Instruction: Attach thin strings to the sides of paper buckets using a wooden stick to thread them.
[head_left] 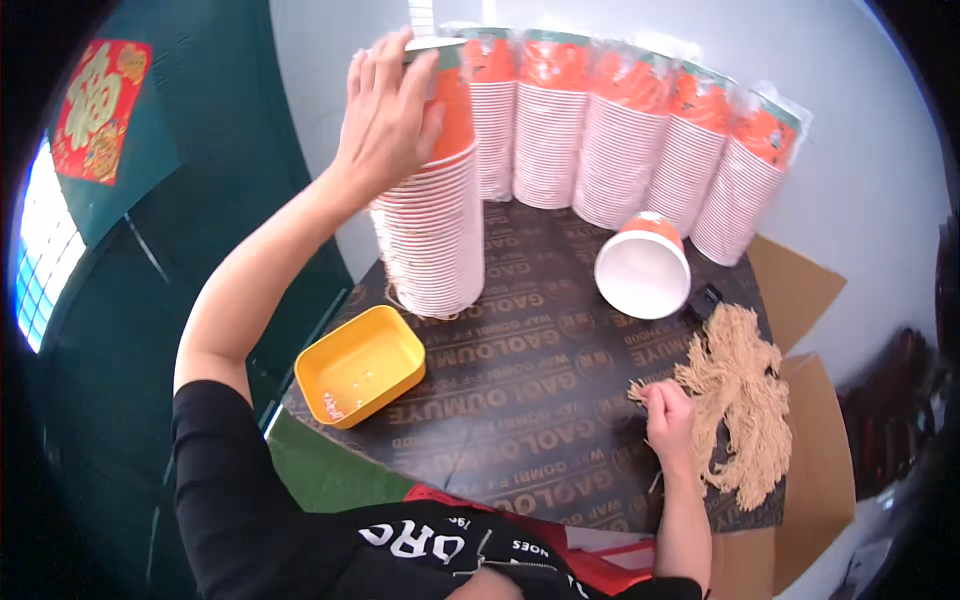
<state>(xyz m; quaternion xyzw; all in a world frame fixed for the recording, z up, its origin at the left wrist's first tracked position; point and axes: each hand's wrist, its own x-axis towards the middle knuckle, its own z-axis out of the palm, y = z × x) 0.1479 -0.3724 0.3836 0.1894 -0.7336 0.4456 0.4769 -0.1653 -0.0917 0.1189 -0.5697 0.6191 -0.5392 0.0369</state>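
Observation:
My left hand (pixel 388 110) reaches up to the top of a tall stack of nested paper cups (pixel 432 235). Its fingers and thumb curve round the topmost orange-and-green cup (pixel 455 115), partly covering it. Low at the right, my right hand (pixel 670 420) is closed beside a loose bundle of tan strings (pixel 745 400). String ends stick out past its fingers, which seem to pinch them; the inside of the grip is hidden. A single orange-and-white paper cup (pixel 645 275) lies on its side beyond the right hand, its white mouth facing me.
Several plastic-wrapped stacks of cups (pixel 545 130) line the wall along the back of the dark printed table (pixel 520 360). A yellow plastic tub (pixel 375 355) with small bits inside sits at the left edge. A small black object (pixel 706 300) lies near the strings. Cardboard flaps (pixel 820 430) border the right side.

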